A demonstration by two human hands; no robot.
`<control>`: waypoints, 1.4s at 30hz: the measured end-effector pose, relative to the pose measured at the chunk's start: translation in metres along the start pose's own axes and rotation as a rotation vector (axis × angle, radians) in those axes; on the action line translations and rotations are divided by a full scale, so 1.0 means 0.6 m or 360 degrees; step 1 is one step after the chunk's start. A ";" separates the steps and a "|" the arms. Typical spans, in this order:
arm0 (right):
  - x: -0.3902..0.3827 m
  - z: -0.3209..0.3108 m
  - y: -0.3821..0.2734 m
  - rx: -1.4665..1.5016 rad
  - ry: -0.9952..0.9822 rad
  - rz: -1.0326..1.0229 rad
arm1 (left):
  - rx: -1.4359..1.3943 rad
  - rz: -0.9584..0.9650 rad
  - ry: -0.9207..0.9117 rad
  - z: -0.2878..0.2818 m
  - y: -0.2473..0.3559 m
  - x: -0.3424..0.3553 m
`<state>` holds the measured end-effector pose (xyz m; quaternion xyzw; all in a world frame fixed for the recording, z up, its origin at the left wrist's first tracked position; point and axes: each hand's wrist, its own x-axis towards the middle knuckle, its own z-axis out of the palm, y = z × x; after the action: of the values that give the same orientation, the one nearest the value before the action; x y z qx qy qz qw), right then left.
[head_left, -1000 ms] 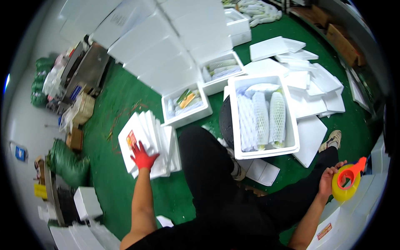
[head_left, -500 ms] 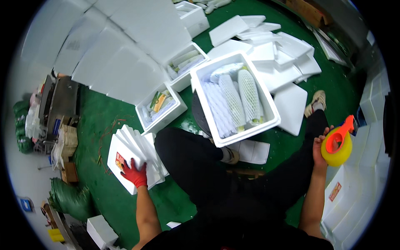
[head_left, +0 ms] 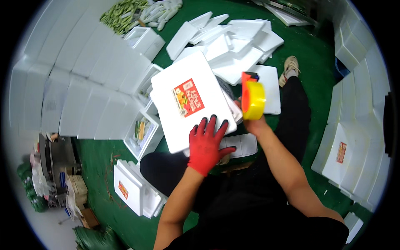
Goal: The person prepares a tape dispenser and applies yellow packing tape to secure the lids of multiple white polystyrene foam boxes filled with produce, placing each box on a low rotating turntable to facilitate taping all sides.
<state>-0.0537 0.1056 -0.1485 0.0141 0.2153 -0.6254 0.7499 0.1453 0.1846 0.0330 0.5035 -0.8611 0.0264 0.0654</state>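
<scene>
My left hand, in a red glove with dark fingertips, lies with fingers spread on a white foam lid bearing a red label. That lid sits over the foam box in front of me, of which only a strip at the right shows; its contents are hidden. My bare right hand is closed round an orange-red tape dispenser with a thick yellow roll of tape, just right of the lid. The right fingers are mostly behind the dispenser.
Loose foam lids lie heaped beyond the box. More lids lean by my left knee. An open foam box with wrapped contents stands at left, before a wall of stacked boxes. Other foam boxes line the right side.
My left hand has brought a lid from the leaning stack onto the box, covering the netted produce. My right hand has swung the tape dispenser in from the far right to the box's side.
</scene>
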 end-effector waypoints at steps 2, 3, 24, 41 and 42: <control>-0.027 0.002 0.013 0.0102 -0.0030 0.0149 | -0.0345 -0.0038 -0.0008 0.025 -0.050 0.003; -0.046 0.011 0.034 0.0050 -0.0037 0.0064 | -0.0630 -0.0161 0.0143 0.037 -0.084 0.007; -0.112 -0.021 0.124 0.0343 0.0239 0.0108 | -0.0357 -0.0279 -0.0475 0.023 -0.187 0.060; 0.088 0.133 -0.135 -0.1387 0.0084 -0.0472 | -0.0024 0.0711 -0.0617 0.023 -0.269 0.087; 0.105 0.146 -0.138 -0.1490 0.0027 -0.0426 | -0.0034 0.0708 -0.0574 0.032 -0.275 0.086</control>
<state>-0.0972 0.0035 -0.0699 -0.3474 0.4794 -0.5522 0.5870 0.2620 0.0568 0.0178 0.2982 -0.9483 -0.0588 -0.0908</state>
